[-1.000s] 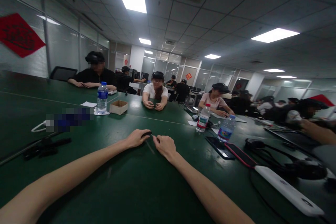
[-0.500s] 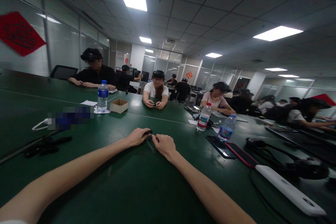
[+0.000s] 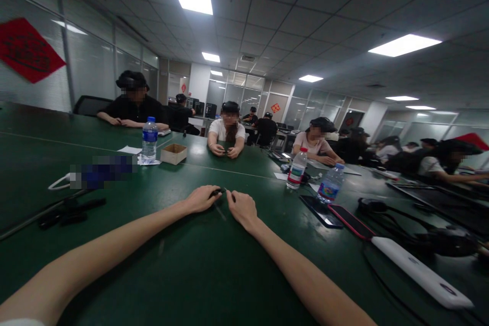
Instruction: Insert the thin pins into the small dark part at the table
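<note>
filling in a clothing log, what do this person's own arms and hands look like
The left hand and right hand are ungloved, and no watch or bracelet shows on either wrist. The left forearm and right forearm are bare; a pale edge at the bottom left corner may be a sleeve.

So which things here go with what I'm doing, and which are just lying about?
In hand, so likely part of the job:
small dark thing in your left hand, right hand beside it; too small to identify

Apparently just lying about:
open box
bottle beside it
red-capped bottle
red-edged phone
</note>
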`<action>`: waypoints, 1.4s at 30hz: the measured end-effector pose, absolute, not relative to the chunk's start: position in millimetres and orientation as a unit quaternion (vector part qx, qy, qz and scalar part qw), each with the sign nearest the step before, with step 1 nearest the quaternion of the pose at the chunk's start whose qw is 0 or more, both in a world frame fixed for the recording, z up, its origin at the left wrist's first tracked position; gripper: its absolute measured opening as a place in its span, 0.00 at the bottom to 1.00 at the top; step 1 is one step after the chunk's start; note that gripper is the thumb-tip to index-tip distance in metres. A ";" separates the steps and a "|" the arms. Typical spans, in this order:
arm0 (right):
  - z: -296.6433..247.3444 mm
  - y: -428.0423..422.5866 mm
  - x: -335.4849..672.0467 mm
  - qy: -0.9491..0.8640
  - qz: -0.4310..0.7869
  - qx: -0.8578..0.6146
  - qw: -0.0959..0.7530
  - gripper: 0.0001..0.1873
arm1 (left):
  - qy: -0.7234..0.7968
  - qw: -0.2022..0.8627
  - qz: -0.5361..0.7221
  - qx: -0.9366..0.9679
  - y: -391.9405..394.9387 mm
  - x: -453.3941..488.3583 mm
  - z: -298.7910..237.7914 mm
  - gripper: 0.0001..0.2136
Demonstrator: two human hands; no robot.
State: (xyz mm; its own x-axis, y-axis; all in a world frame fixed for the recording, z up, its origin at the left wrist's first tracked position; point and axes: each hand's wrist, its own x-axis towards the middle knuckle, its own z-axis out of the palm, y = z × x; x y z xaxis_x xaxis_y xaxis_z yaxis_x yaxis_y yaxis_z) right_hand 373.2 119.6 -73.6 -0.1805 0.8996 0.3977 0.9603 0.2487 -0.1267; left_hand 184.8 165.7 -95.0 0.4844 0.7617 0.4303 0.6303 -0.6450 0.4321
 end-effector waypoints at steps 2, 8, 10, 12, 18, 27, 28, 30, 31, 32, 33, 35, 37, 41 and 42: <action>-73.7 119.7 373.0 -0.766 -0.074 -0.606 0.200 0.32 | 0.408 0.098 0.302 0.856 164.9 185.2 -95.7 0.22; -73.0 118.6 372.5 -0.766 -0.058 -0.607 0.205 0.32 | 0.425 0.086 0.315 0.844 165.7 184.4 -96.6 0.22; -72.9 118.3 372.6 -0.767 -0.061 -0.603 0.209 0.32 | 0.425 0.088 0.328 0.839 166.8 183.8 -96.5 0.20; -72.7 118.1 372.8 -0.767 -0.062 -0.604 0.208 0.32 | 0.426 0.089 0.344 0.832 168.1 183.3 -96.5 0.17; -72.2 117.4 372.4 -0.766 -0.070 -0.608 0.198 0.32 | 0.414 0.108 0.403 0.809 170.8 180.9 -95.9 0.09; -74.7 120.1 372.7 -0.770 -0.073 -0.600 0.205 0.32 | 0.372 0.153 0.415 0.816 166.4 177.4 -88.2 0.13; -74.6 120.6 372.6 -0.769 -0.075 -0.599 0.208 0.32 | 0.370 0.147 0.413 0.819 166.9 177.5 -87.8 0.12; -74.3 121.6 372.4 -0.766 -0.080 -0.601 0.214 0.32 | 0.383 0.135 0.410 0.816 169.0 178.0 -87.5 0.10; -74.0 122.0 372.3 -0.764 -0.079 -0.603 0.217 0.31 | 0.398 0.131 0.409 0.811 170.3 178.3 -87.3 0.09; -73.6 122.3 372.2 -0.763 -0.076 -0.603 0.218 0.31 | 0.416 0.127 0.407 0.803 171.5 178.8 -87.1 0.08; -73.3 122.5 372.1 -0.763 -0.072 -0.604 0.219 0.31 | 0.435 0.123 0.403 0.796 172.4 179.3 -86.8 0.07; -72.7 122.9 372.1 -0.762 -0.062 -0.606 0.220 0.32 | 0.471 0.112 0.388 0.784 171.9 180.5 -85.8 0.05; -72.4 123.5 372.5 -0.759 -0.060 -0.609 0.222 0.32 | 0.489 0.097 0.360 0.789 167.9 182.0 -84.2 0.03; -73.2 125.7 373.9 -0.760 -0.062 -0.607 0.225 0.32 | 0.446 0.058 0.271 0.851 153.1 185.2 -79.7 0.10; -73.5 126.3 374.2 -0.761 -0.061 -0.607 0.223 0.32 | 0.434 0.049 0.249 0.865 149.7 185.8 -78.3 0.13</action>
